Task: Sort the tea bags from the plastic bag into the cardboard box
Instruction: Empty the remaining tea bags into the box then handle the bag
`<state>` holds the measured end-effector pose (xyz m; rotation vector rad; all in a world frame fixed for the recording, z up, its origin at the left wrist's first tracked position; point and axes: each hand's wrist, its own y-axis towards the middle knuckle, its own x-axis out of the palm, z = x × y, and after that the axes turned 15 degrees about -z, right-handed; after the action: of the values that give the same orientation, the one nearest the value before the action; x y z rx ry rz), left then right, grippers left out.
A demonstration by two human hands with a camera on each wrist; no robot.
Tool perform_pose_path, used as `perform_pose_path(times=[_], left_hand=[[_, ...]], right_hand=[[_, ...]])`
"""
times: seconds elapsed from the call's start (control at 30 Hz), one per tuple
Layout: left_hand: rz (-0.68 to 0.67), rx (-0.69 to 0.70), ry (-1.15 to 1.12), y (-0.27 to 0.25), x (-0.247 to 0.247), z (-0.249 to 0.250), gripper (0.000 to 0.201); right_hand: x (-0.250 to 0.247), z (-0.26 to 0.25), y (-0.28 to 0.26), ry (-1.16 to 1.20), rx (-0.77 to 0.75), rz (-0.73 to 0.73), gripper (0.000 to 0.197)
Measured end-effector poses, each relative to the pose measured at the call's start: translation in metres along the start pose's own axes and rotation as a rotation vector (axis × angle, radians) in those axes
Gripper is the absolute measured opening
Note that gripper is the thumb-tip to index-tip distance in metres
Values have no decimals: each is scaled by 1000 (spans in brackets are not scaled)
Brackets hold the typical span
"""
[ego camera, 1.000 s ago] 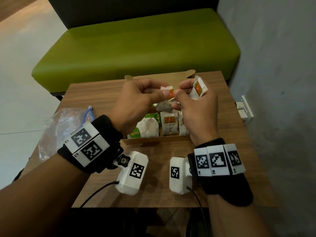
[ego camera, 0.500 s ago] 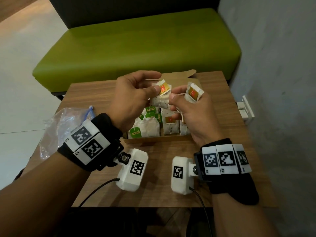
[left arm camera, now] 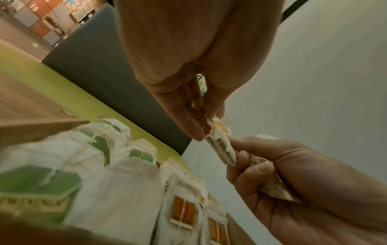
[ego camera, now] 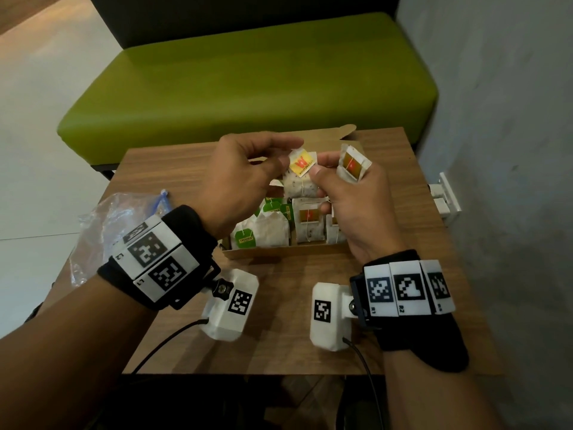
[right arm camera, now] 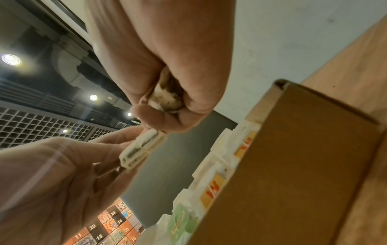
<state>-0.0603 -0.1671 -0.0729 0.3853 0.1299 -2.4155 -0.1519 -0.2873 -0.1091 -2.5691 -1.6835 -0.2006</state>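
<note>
Above the open cardboard box [ego camera: 279,253] my left hand [ego camera: 280,159] pinches a white tea bag with a yellow tag [ego camera: 302,173] by its top. My right hand [ego camera: 322,167] pinches the same bag's right edge with thumb and forefinger. Its other fingers curl round a second tea bag with an orange tag [ego camera: 353,164]. The left wrist view shows the shared tea bag [left arm camera: 220,145] edge-on between both hands. The right wrist view shows the shared tea bag [right arm camera: 142,149] the same way. Rows of green-tagged [ego camera: 245,240] and orange-tagged tea bags [ego camera: 308,217] stand in the box.
The crumpled clear plastic bag [ego camera: 102,225] lies at the left edge of the small wooden table [ego camera: 279,336]. A green bench [ego camera: 248,79] stands behind the table and a grey wall [ego camera: 502,119] is close on the right. Cables hang from both wrist cameras.
Both hands have risen a little above the box. The shared tea bag has come up between the fingertips, and its yellow tag now faces up.
</note>
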Motion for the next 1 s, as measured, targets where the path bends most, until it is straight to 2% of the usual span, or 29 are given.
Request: perform_pose_path(times=[0.17, 0.33, 0.53, 0.73, 0.87, 1.0], left_hand=[[-24, 21, 147, 0, -6, 5, 19], [-32, 45, 279, 1, -9, 6, 20], [-72, 43, 339, 0, -8, 8, 17], [-43, 20, 213, 4, -6, 9, 17], [-4, 17, 129, 7, -6, 9, 14], [-13, 2, 159, 9, -1, 8, 16]], right_hand=[[1, -4, -1, -51, -45, -25, 19], [-1, -3, -1, -77, -62, -13, 13], [-4, 1, 1, -167, -121, 1, 16], [-7, 1, 0, -188, -101, -18, 15], [-9, -1, -5, -99, -35, -192, 13], [-5, 5, -3, -99, -8, -170, 16]])
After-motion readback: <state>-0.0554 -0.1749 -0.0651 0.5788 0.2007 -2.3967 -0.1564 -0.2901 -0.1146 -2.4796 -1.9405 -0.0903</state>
